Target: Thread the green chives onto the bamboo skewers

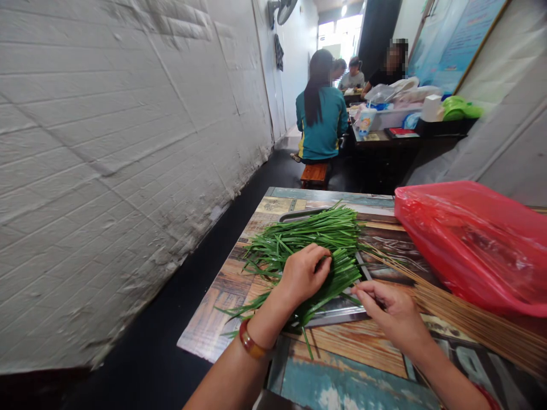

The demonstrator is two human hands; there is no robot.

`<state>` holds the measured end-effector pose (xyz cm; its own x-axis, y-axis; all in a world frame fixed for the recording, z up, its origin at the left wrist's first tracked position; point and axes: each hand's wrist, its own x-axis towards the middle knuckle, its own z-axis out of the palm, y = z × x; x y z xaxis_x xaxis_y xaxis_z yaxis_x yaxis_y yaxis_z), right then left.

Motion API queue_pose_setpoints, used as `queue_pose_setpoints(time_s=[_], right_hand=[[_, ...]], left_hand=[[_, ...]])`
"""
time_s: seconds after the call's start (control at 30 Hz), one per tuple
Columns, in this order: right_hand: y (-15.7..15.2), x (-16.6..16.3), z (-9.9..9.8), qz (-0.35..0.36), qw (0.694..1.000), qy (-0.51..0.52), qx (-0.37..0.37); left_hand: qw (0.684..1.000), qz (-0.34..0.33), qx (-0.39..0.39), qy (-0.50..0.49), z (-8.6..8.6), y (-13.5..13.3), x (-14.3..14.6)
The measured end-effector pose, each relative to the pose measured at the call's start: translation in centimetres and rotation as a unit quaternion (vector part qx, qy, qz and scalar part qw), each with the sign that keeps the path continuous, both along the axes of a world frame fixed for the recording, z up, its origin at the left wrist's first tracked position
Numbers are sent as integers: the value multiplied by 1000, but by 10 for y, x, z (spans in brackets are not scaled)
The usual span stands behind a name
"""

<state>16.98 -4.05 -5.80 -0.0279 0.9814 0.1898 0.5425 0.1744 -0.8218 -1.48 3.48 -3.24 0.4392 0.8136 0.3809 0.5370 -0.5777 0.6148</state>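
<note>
A heap of green garlic chives [307,233] lies across a metal tray [337,316] on the table. My left hand [306,272] is closed over the near part of the heap, its fingers curled round some chives. At the cut ends of the chives, my right hand [390,310] pinches a thin bamboo skewer, mostly hidden by the hand and wrist. A loose bundle of bamboo skewers [464,313] lies to the right, its tips pointing at the tray.
A red plastic bag [474,245] sits on the table's [342,370] right side, behind the skewers. A white wall [128,142] runs along the left. Ahead, a person in a teal top [322,122] sits on a stool, beside a cluttered table [371,136]. Other people sit farther back.
</note>
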Motion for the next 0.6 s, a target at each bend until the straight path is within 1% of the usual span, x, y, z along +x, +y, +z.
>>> queue_pose_setpoints(time_s=[0.1, 0.17, 0.2, 0.27, 0.33, 0.4, 0.47, 0.6], right_hand=[[0, 1, 0, 1, 1000, 3, 0], [0, 1, 0, 2, 1000, 8, 0], [0, 0, 0, 3, 1000, 11, 0], [-1, 0, 1, 2, 1000, 15, 2], [-2, 0, 2, 2, 1000, 18, 5], [-2, -1, 3, 6, 1000, 21, 7], [-2, -1, 4, 9, 1000, 23, 5], [-2, -2, 5, 4, 1000, 22, 6]], left_hand=[[1000, -7, -1, -2, 2, -1, 0], [999, -11, -10, -29, 1, 1, -1], [999, -3, -17, -50, 1, 3, -1], [993, 33, -47, -100, -2, 7, -1], [983, 65, -98, -142, -6, 11, -1], [971, 71, -151, -168, -9, 14, -2], [962, 68, -185, -188, -12, 14, -2], [952, 72, -205, -214, -11, 14, 0]])
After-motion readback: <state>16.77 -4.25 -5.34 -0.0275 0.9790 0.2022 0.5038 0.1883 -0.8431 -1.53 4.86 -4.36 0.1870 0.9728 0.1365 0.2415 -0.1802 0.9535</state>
